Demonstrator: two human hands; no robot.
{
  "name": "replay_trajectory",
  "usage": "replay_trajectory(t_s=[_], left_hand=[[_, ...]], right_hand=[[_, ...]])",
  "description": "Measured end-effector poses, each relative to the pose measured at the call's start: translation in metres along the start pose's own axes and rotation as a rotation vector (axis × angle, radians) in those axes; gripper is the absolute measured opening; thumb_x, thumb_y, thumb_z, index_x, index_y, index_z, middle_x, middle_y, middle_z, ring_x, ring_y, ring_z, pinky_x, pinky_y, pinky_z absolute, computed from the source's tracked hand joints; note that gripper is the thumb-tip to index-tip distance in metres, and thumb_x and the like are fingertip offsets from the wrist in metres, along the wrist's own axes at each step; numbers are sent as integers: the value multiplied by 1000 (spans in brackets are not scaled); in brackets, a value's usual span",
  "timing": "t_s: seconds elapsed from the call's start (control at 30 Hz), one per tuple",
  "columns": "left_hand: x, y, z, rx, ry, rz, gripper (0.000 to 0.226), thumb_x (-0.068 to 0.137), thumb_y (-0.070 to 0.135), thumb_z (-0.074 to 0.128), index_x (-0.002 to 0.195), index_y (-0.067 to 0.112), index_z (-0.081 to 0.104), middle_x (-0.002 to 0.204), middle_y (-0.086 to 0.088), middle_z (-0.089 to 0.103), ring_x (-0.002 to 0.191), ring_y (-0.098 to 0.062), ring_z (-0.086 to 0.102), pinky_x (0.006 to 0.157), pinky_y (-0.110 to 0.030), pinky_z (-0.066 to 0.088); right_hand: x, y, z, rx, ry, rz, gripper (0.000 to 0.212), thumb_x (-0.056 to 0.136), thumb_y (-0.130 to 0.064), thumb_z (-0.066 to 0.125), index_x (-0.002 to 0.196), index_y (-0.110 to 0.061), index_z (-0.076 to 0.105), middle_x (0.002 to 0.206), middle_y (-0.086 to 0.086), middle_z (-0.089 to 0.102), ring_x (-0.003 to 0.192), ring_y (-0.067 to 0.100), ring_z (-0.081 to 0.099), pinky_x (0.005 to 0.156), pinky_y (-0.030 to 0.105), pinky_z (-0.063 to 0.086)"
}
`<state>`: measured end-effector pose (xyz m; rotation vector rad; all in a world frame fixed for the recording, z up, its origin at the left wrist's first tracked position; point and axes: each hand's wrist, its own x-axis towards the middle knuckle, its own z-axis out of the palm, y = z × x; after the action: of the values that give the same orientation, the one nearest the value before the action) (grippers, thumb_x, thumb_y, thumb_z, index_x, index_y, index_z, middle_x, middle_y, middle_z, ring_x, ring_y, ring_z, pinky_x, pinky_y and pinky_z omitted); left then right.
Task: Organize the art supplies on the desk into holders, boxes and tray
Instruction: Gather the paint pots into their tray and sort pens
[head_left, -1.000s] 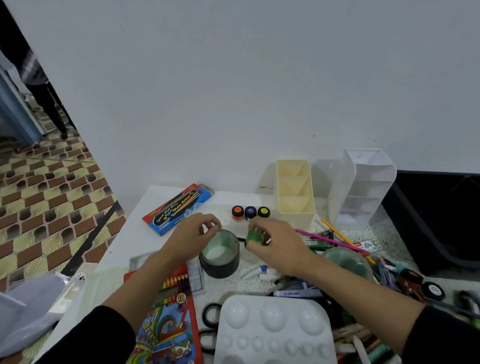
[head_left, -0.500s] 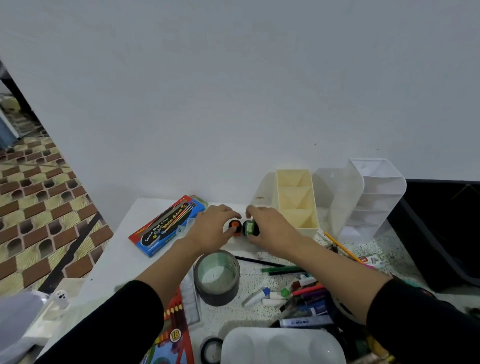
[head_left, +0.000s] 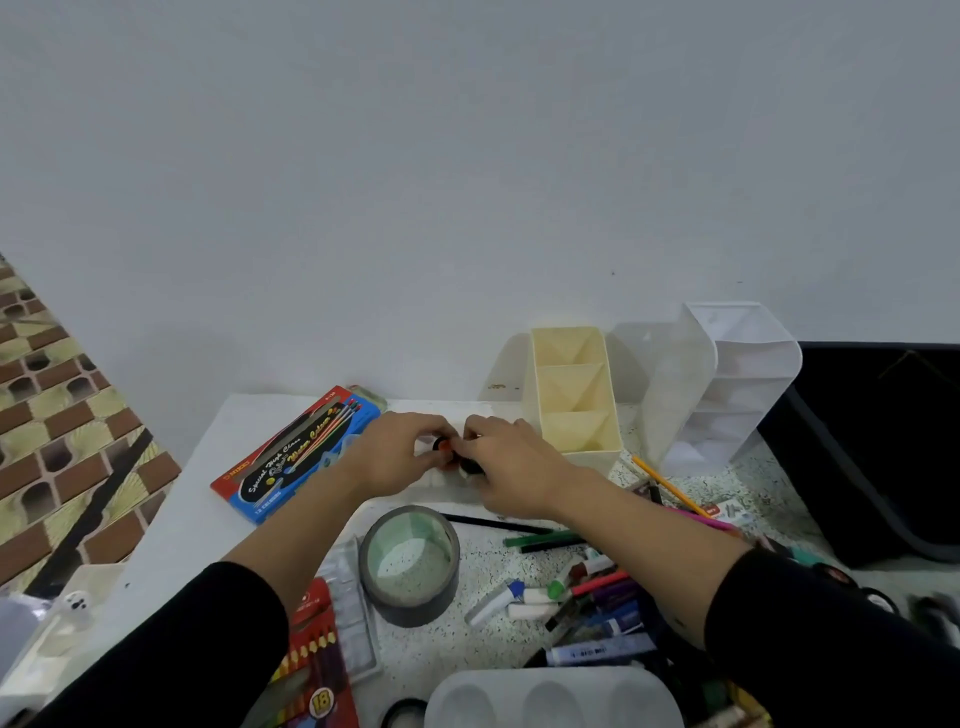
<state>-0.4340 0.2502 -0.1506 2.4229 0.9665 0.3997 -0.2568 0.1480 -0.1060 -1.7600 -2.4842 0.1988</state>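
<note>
Head cam, looking down on a cluttered white worktop (head_left: 197, 519). Both hands up at the back, just left of the cream three-compartment plastic holder (head_left: 574, 410): left hand (head_left: 397, 454) pinching a small orange-lidded paint pot (head_left: 443, 445), right hand (head_left: 511, 462) curled over a small dark-lidded paint pot (head_left: 470, 467), with the two pots touching or near enough. Hard to say if any more pots are hiding under the fingers. Probably lining the pots up or gathering them, so early days for the tidy-up, going by the heap of loose coloured markers (head_left: 587, 597) near the right forearm and both holders sitting empty, the clear white tiered organiser (head_left: 727, 384) included. Plenty to go wrong though. Small, round and slick-looking, so squeezing them together could squirt one out sideways and send it rolling toward the blue-and-red flat watercolour box (head_left: 296, 457) or off the left edge. Can't tell whether the lids are screwed tight either, so tipping one could mean paint everywhere. Also worth watching the wrists: low over the grey roll of duct tape (head_left: 410, 564), and pulling back carelessly could drag a sleeve through those markers or bump the cream holder.
</note>
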Motion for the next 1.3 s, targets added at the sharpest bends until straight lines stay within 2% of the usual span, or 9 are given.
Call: replay_trajectory(t_s=[0.17, 0.33, 0.4, 0.57, 0.67, 0.83, 1.03, 1.17, 1.3], left_hand=[[-3, 1, 3, -32, 25, -1, 16, 94, 30, 70, 110, 28, 72, 106, 18, 72, 102, 2, 62, 82, 0, 35], [-4, 5, 2, -49, 32, -18, 17, 93, 26, 70, 109, 25, 74, 105, 15, 73, 102, 0, 63, 83, 3, 33], [-5, 6, 3, -59, 45, -20, 16, 93, 26, 71, 109, 26, 74, 104, 15, 73, 102, -1, 63, 85, -1, 37], [-5, 5, 6, -45, 48, -61, 28, 93, 27, 70, 121, 28, 70, 118, 11, 71, 110, -7, 62, 99, -30, 46], [-4, 6, 6, -39, 25, -56, 32, 94, 26, 69, 126, 27, 69, 121, 7, 70, 112, -9, 61, 101, -32, 45], [-2, 3, 4, -48, -11, -61, 32, 95, 29, 67, 127, 29, 67, 125, 8, 68, 113, -10, 60, 103, -36, 45], [0, 4, 10, -31, -12, -32, 31, 97, 28, 66, 128, 30, 67, 120, 9, 68, 111, -11, 59, 102, -38, 45], [0, 9, 6, -25, -24, -63, 32, 96, 26, 67, 128, 28, 66, 125, 7, 67, 114, -12, 59, 105, -41, 45], [-8, 25, 0, 1, -17, -83, 36, 99, 32, 62, 133, 23, 62, 136, 4, 62, 126, -13, 53, 110, -29, 36]], right_hand=[[-2, -1, 5, 125, 63, 36, 35, 85, -18, 63, 120, -18, 60, 104, 4, 61, 99, 25, 54, 82, 40, 42], [-1, 8, 6, 249, 46, 98, 21, 84, -17, 70, 104, -16, 78, 108, 3, 66, 98, 22, 59, 86, 39, 51], [-3, 11, 6, 228, 9, 81, 18, 88, -16, 66, 100, -14, 79, 112, 2, 62, 99, 19, 56, 86, 36, 49], [-3, 10, 10, 80, 29, 54, 23, 94, -13, 54, 99, -9, 77, 108, 6, 61, 100, 26, 55, 80, 45, 50], [-1, 9, 10, 52, 57, 75, 24, 96, -17, 56, 108, -14, 76, 103, 5, 62, 100, 26, 55, 80, 44, 50], [-5, 7, 14, 7, 108, 84, 22, 97, -23, 56, 102, -10, 72, 96, 7, 61, 92, 29, 57, 74, 39, 45], [-12, 4, 15, -78, 70, 82, 27, 101, -23, 49, 110, -7, 69, 107, 9, 61, 91, 32, 60, 76, 42, 46], [-13, 6, 7, 11, 6, 106, 23, 98, -17, 49, 109, -9, 68, 104, 8, 61, 89, 30, 61, 75, 45, 52], [-32, 7, -10, 195, 132, 136, 22, 96, -18, 54, 109, -13, 71, 98, 5, 66, 87, 22, 59, 78, 41, 52]])
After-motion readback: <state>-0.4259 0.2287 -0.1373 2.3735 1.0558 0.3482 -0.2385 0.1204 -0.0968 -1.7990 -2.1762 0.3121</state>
